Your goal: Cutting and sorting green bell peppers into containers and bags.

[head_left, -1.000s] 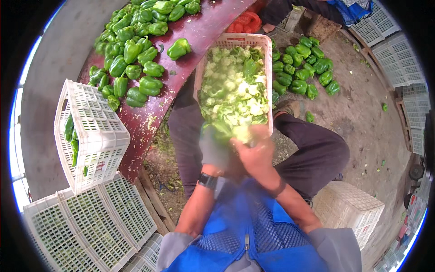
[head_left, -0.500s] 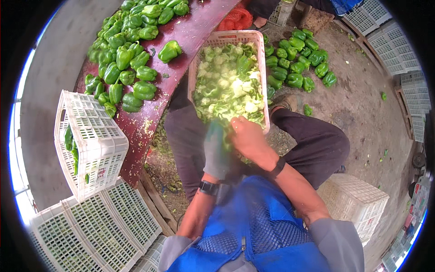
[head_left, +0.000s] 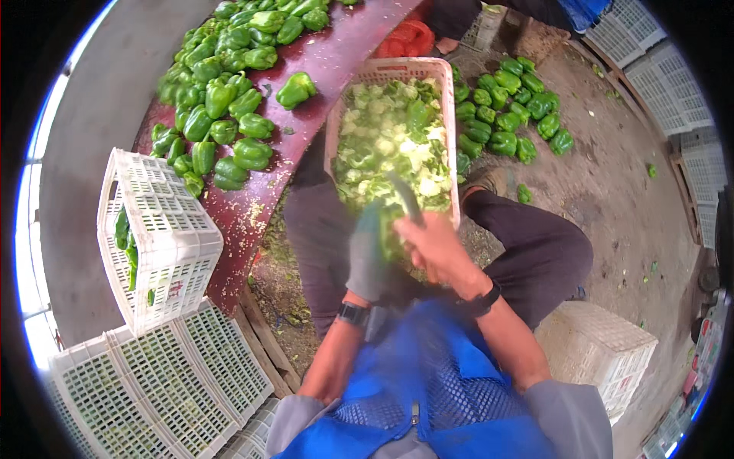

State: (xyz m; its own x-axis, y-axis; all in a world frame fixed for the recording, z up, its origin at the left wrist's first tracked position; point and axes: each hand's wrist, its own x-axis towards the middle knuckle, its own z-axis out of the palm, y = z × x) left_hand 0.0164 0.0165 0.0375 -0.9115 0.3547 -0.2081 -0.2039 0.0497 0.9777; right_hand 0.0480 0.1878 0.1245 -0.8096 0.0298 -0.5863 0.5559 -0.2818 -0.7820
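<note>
My right hand (head_left: 436,249) is bare and closed round a small knife (head_left: 405,196), whose blade points up and away over the crate. My left hand (head_left: 368,252), in a grey and green glove, is closed on a green bell pepper (head_left: 393,239) just beside the knife hand; the pepper is blurred and partly covered. Directly beyond both hands stands a pale pink crate (head_left: 330,145), filled with pale seedy pepper cores and green scraps (head_left: 382,145). A whole-looking pepper (head_left: 419,116) lies among them.
Many green peppers (head_left: 218,96) are heaped on the red table (head_left: 321,73) at left, more (head_left: 505,107) on the floor at right. White crates (head_left: 164,229) stand at left, another (head_left: 600,348) at lower right. A red mesh bag (head_left: 407,38) lies beyond the pink crate.
My right hand has drawn slightly right, away from my left hand, and the knife blade now shows upright. The left hand stays in nearly the same place.
</note>
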